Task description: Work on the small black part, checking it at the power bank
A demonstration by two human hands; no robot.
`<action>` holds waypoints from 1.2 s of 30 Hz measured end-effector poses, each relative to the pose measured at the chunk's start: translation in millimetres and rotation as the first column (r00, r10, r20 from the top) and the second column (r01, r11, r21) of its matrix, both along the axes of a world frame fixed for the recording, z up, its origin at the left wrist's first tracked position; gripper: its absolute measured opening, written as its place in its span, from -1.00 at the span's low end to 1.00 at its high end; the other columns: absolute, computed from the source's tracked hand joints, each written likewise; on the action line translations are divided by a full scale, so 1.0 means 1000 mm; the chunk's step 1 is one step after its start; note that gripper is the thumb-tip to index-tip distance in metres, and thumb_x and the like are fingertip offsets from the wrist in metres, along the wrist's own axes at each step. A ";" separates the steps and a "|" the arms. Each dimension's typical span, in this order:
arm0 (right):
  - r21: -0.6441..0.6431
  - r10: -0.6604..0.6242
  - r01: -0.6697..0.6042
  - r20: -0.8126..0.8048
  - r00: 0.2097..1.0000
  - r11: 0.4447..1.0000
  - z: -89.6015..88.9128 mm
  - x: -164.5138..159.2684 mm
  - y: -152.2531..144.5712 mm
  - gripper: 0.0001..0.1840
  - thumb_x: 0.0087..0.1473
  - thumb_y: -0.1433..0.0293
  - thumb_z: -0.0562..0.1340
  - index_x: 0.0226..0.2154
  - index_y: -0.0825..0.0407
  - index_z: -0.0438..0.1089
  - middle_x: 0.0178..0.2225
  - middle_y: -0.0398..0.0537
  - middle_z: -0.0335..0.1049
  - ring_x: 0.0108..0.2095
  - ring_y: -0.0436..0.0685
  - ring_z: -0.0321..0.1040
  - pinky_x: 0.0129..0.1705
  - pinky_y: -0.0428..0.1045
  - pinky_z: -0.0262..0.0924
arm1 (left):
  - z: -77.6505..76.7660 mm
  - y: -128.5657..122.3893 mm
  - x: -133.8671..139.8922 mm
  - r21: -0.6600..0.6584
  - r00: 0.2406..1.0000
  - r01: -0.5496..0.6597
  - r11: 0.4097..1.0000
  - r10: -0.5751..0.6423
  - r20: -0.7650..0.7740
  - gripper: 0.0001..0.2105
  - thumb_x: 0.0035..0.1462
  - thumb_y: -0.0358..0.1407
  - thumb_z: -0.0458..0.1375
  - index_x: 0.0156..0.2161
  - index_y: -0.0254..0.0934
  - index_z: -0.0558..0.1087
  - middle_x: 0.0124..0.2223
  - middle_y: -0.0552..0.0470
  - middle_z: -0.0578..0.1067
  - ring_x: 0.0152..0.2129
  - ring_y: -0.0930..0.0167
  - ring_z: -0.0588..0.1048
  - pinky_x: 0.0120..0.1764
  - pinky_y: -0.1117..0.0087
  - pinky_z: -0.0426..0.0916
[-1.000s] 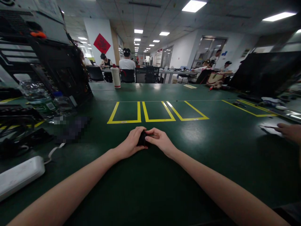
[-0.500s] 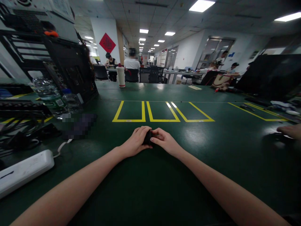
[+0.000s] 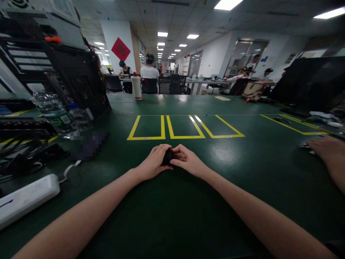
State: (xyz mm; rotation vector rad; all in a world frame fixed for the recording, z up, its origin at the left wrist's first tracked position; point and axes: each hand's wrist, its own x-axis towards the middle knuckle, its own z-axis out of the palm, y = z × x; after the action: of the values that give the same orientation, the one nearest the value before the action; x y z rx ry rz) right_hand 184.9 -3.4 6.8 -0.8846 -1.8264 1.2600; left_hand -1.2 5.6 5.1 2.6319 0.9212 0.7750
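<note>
A small black object (image 3: 167,157) sits between my hands, low over the green table (image 3: 172,208); its kind is hidden by my fingers. My left hand (image 3: 152,162) is closed round its left side, fingers over the top and thumb below. At its right side, my right hand (image 3: 188,160) has the fingers bent, with thumb and fingertips meeting the object's edge. Just beyond the hands, yellow tape outlines (image 3: 187,137) mark three open-backed boxes on the table.
On the left lie a white power strip (image 3: 29,198), dark cables (image 3: 24,154), plastic bottles (image 3: 58,115) and a computer case (image 3: 81,79). A white cup (image 3: 137,88) stands at the back. Another person's hand (image 3: 327,149) rests at the right near a small shiny object.
My hands keep their hold on the black object, with little movement. At the right, the other person's hand has come further into view. The view has shifted slightly.
</note>
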 end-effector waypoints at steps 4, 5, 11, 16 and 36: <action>-0.023 0.019 -0.019 0.002 1.000 1.000 0.002 0.001 0.000 -0.71 -0.06 0.38 0.22 -0.22 0.00 0.20 -0.23 -0.12 0.27 -0.21 0.06 0.33 -0.14 0.05 0.26 | 0.001 0.000 0.000 0.003 1.000 0.003 1.000 -0.003 -0.004 -0.43 0.00 -0.30 0.17 0.07 -0.18 -0.02 0.03 -0.09 0.21 0.00 0.22 0.21 0.05 0.05 0.08; -0.024 0.012 -0.012 0.001 1.000 1.000 0.002 0.001 -0.001 -0.74 -0.04 0.36 0.21 -0.23 0.01 0.21 -0.24 -0.12 0.28 -0.21 0.07 0.32 -0.14 0.05 0.26 | 0.001 0.000 0.000 0.001 1.000 0.002 1.000 -0.002 -0.010 -0.43 0.00 -0.30 0.17 0.07 -0.17 -0.02 0.04 -0.09 0.21 0.01 0.21 0.21 0.05 0.04 0.08; -0.006 -0.048 0.048 -0.028 0.998 0.999 0.002 -0.002 0.002 -0.84 -0.02 0.34 0.18 -0.31 0.01 0.24 -0.27 -0.14 0.29 -0.19 0.07 0.31 -0.12 0.06 0.24 | 0.002 -0.001 0.000 -0.001 1.000 -0.009 1.000 0.009 -0.012 -0.43 0.00 -0.30 0.18 0.06 -0.18 -0.01 0.04 -0.10 0.22 0.01 0.21 0.22 0.05 0.05 0.09; -0.011 -0.025 0.025 -0.001 1.000 1.000 0.003 -0.001 -0.001 -0.82 0.00 0.35 0.16 -0.27 -0.01 0.22 -0.23 -0.13 0.27 -0.20 0.07 0.31 -0.17 0.05 0.28 | 0.002 -0.001 0.000 -0.008 1.000 -0.009 1.000 0.009 -0.013 -0.44 0.01 -0.28 0.17 0.06 -0.15 -0.01 0.04 -0.09 0.22 0.01 0.18 0.22 0.03 0.00 0.09; -0.035 -0.083 0.082 -0.010 0.997 0.996 -0.001 -0.004 0.002 -0.74 0.00 0.35 0.17 -0.20 0.02 0.20 -0.18 -0.07 0.23 -0.17 0.08 0.29 -0.14 0.06 0.26 | 0.002 -0.001 0.002 -0.004 1.000 -0.008 1.000 0.008 -0.010 -0.45 -0.01 -0.30 0.18 0.06 -0.19 0.02 0.02 -0.09 0.24 0.00 0.22 0.22 0.05 0.06 0.09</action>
State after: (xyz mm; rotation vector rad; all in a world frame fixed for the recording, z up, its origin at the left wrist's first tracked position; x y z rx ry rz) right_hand 181.3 -1.8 5.8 -0.9599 -1.7459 1.2457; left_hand 0.3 4.8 7.0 2.6323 0.9351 0.7618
